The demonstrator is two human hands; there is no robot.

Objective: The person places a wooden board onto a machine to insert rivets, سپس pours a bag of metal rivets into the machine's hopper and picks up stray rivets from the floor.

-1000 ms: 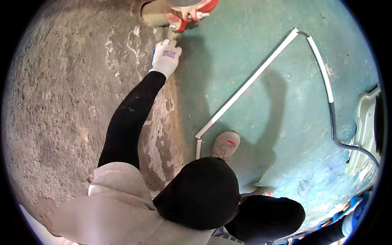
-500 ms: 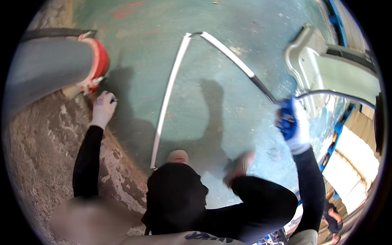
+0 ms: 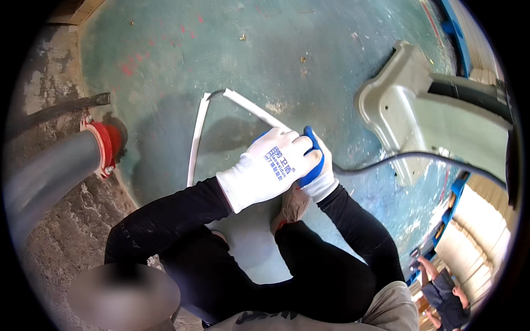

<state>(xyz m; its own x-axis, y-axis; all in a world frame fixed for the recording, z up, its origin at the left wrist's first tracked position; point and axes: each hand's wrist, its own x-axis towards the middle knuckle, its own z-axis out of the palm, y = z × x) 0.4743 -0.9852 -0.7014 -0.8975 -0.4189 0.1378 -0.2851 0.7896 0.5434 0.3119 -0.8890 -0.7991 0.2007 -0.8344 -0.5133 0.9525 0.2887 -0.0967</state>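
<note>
Both my gloved hands meet in front of me over a black cable (image 3: 419, 156) that runs through white tubing. My left hand (image 3: 270, 165), palm down, is closed about the end of the right-hand length of white tube (image 3: 254, 109); its fingertips are hidden. Beside it and touching it, my right hand (image 3: 318, 168) is closed where the cable comes out, blue palm coating and thumb showing. A second white tube (image 3: 195, 140) slopes down on the left. Bare cable joins the two tubes in a bend at the top.
At the left, a grey pipe (image 3: 52, 174) with a red collar (image 3: 109, 144) and a black hose (image 3: 66, 109) lie by a rough concrete ledge. A grey-green metal base (image 3: 389, 105) stands at right. Beyond are pale stacks (image 3: 469, 243) and another person (image 3: 444, 298).
My left hand has come from beside the red-collared pipe to the tube. My right hand has moved inward along the cable to meet it, its fingers now closed beside the left.
</note>
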